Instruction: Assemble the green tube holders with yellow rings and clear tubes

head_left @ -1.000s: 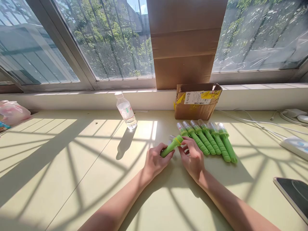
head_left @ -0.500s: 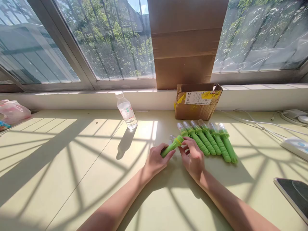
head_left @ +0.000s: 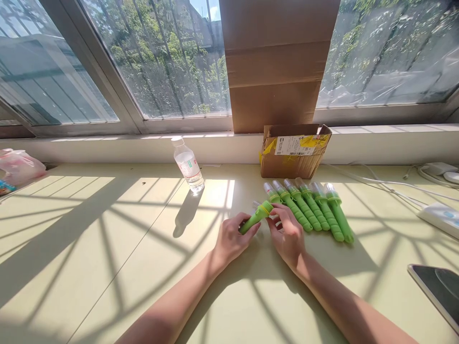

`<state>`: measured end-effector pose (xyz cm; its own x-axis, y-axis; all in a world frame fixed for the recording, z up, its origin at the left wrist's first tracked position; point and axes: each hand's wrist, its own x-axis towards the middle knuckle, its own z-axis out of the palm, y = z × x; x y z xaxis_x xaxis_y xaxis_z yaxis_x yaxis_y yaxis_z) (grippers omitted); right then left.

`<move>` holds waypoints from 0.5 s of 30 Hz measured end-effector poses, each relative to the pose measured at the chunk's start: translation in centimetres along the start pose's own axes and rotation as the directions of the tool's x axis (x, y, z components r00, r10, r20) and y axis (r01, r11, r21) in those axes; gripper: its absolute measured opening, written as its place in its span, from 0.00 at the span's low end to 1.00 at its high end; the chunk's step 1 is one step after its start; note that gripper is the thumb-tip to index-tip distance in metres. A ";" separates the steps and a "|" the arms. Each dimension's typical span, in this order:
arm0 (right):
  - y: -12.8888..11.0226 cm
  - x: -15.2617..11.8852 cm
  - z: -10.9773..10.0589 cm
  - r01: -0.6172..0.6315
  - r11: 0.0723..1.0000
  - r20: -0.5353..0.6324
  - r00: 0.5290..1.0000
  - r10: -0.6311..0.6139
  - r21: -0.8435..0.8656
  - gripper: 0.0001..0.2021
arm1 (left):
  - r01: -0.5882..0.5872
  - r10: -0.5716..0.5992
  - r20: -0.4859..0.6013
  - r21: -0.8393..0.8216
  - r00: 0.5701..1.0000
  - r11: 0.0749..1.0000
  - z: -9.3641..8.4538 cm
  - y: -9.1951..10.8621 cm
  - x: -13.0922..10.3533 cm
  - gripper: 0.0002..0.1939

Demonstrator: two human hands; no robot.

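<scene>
A green tube (head_left: 254, 221) with a ribbed yellow-green collar is held tilted above the table, between my two hands. My left hand (head_left: 233, 236) is wrapped round its lower end. The fingertips of my right hand (head_left: 287, 234) are closed on the collar at its upper end. A small clear piece shows just behind the collar, partly hidden. Right beside my right hand, several green tubes (head_left: 324, 213) with clear caps lie side by side, some of them with spiral grooves.
An open cardboard box (head_left: 292, 160) stands against the window ledge. Left of it is an upright water bottle (head_left: 189, 167). White cables and a power strip (head_left: 439, 217) lie right, a phone (head_left: 439, 291) near right, a pink plastic bag (head_left: 21, 166) far left.
</scene>
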<state>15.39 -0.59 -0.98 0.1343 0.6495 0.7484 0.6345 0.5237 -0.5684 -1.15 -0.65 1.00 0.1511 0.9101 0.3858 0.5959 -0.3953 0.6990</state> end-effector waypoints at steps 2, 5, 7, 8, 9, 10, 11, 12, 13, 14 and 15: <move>0.0 0.0 0.0 0.004 1.000 -0.002 1.000 -0.004 -0.004 0.06 | -0.028 0.028 -0.004 0.043 1.000 0.999 0.0 -0.1 0.1 0.12; 0.2 -0.1 0.1 0.012 1.000 0.001 1.000 -0.012 -0.007 0.05 | -0.016 0.015 0.015 0.063 1.000 0.998 0.0 -0.1 0.2 0.13; 0.3 -0.1 0.1 0.012 1.000 0.008 1.000 -0.012 -0.007 0.04 | 0.012 -0.015 0.040 0.059 0.999 0.998 0.0 -0.1 0.2 0.14; 0.4 -0.1 0.0 0.011 1.000 0.011 1.000 -0.011 -0.007 0.04 | 0.027 -0.029 0.050 0.051 0.998 0.998 0.0 -0.1 0.3 0.14; 0.4 -0.2 0.0 0.011 1.000 0.018 1.000 -0.011 -0.006 0.04 | 0.042 -0.045 0.060 0.039 0.997 0.998 0.0 -0.1 0.3 0.14; 0.4 -0.2 0.0 0.013 1.000 0.025 1.000 -0.013 -0.004 0.04 | 0.059 -0.061 0.066 0.024 0.996 0.998 0.0 0.0 0.3 0.14; 0.4 -0.2 0.0 0.016 1.000 0.031 0.999 -0.016 0.001 0.04 | 0.078 -0.078 0.068 0.009 0.995 0.997 0.0 0.0 0.4 0.14; 0.4 -0.2 -0.1 0.020 1.000 0.037 0.999 -0.021 0.006 0.04 | 0.097 -0.096 0.067 -0.002 0.993 0.995 0.1 0.0 0.4 0.13; 0.5 -0.3 -0.1 0.024 1.000 0.041 0.999 -0.024 0.012 0.04 | 0.113 -0.112 0.064 -0.009 0.992 0.994 0.1 0.0 0.4 0.13; 0.5 -0.3 -0.1 0.024 1.000 0.043 0.999 -0.025 0.016 0.04 | 0.123 -0.122 0.058 -0.014 0.991 0.992 0.1 0.1 0.4 0.13; 0.5 -0.3 -0.1 0.023 1.000 0.043 0.999 -0.024 0.018 0.04 | 0.125 -0.124 0.048 -0.019 0.991 0.992 0.1 0.1 0.3 0.12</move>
<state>15.74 -0.56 -1.44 0.0861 0.6601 0.7463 0.6238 0.5483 -0.5570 -1.02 -0.38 1.14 0.1136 0.9570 0.2671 0.5948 -0.2808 0.7532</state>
